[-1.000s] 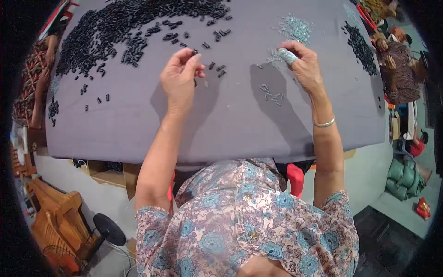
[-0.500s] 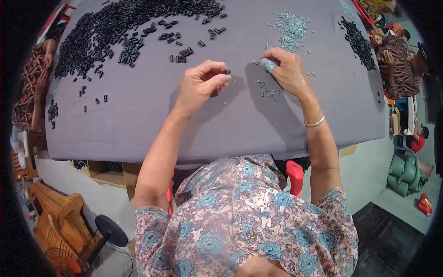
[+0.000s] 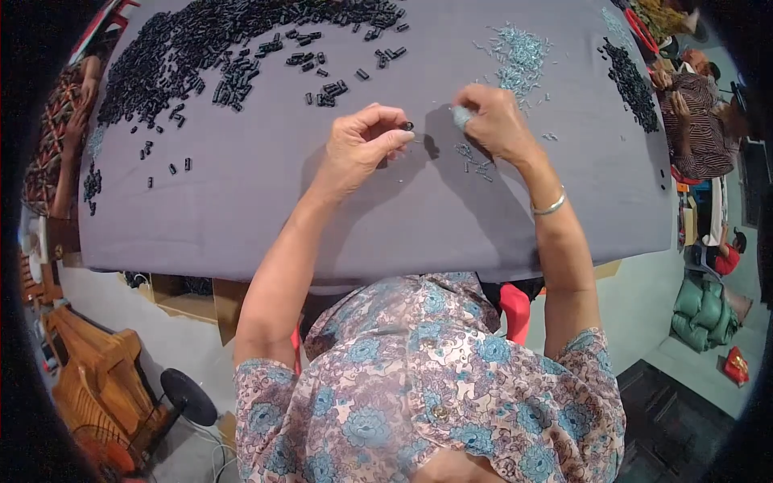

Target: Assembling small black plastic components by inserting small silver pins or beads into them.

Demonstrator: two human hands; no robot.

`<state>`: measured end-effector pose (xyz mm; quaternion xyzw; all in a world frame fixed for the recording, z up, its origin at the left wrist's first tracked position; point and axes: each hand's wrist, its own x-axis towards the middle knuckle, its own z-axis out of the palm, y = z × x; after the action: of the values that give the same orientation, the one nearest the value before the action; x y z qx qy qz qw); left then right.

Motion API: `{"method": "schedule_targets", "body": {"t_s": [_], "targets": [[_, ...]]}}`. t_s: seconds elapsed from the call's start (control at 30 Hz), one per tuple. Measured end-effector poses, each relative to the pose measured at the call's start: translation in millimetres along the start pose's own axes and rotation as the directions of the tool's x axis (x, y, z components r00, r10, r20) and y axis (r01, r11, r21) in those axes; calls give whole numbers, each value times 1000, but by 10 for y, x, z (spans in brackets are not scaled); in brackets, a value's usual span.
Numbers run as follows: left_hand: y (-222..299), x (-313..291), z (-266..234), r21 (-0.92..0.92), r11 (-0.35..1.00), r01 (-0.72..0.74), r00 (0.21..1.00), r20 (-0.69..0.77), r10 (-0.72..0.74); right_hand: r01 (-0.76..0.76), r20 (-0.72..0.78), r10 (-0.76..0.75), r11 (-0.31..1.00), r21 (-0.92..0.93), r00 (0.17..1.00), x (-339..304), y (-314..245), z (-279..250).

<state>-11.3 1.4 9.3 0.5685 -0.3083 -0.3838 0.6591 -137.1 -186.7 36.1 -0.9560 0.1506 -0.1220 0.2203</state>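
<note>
My left hand (image 3: 364, 146) is pinched shut on a small black cylinder (image 3: 408, 126), its end pointing right between thumb and forefinger. My right hand (image 3: 501, 125) is curled closed, and a pale blue wrapping (image 3: 462, 117) covers a finger or thumb of it; anything it pinches is too small to make out. Just below the right hand lies a small scatter of thin silvery pieces (image 3: 475, 163). Beyond that hand spreads a bigger pile of thin silvery-blue pieces (image 3: 519, 58). A large heap of black cylinders (image 3: 185, 64) fills the far left, with some loose ones nearer my left hand.
A grey cloth (image 3: 241, 201) covers the table. Another black heap (image 3: 628, 84) lies at the right edge, near a seated person (image 3: 699, 137). Another person's arm (image 3: 74, 137) rests at the left edge. Below the table stand a cardboard box (image 3: 183, 298) and wooden chair (image 3: 97, 362).
My right hand has drawn slightly toward the left hand, its wrapped finger now blurred. The left hand keeps its hold on the black cylinder. The whole view has shifted slightly.
</note>
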Motion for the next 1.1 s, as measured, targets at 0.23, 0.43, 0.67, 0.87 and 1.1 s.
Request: {"method": "schedule_targets", "body": {"t_s": [0.23, 0.43, 0.67, 0.87, 1.1], "targets": [[-72, 10, -26, -110, 990, -89, 995, 29, 93, -334, 218, 255, 658, 675, 942, -91, -164, -55], [-152, 52, 43, -116, 975, -189, 981, -65, 183, -393, 339, 204, 371, 841, 918, -130, -394, 176], [-161, 25, 41, 65, 966, -249, 958, -133, 256, -431, 399, 226, 114, 895, 889, -117, -452, 353], [-179, 61, 70, -65, 972, -228, 965, -149, 216, -404, 378, 250, 61, 913, 891, -103, -427, 403], [-116, 85, 19, -162, 980, -117, 976, -199, 84, -301, 197, 308, 339, 891, 931, -120, -468, 355]]}}
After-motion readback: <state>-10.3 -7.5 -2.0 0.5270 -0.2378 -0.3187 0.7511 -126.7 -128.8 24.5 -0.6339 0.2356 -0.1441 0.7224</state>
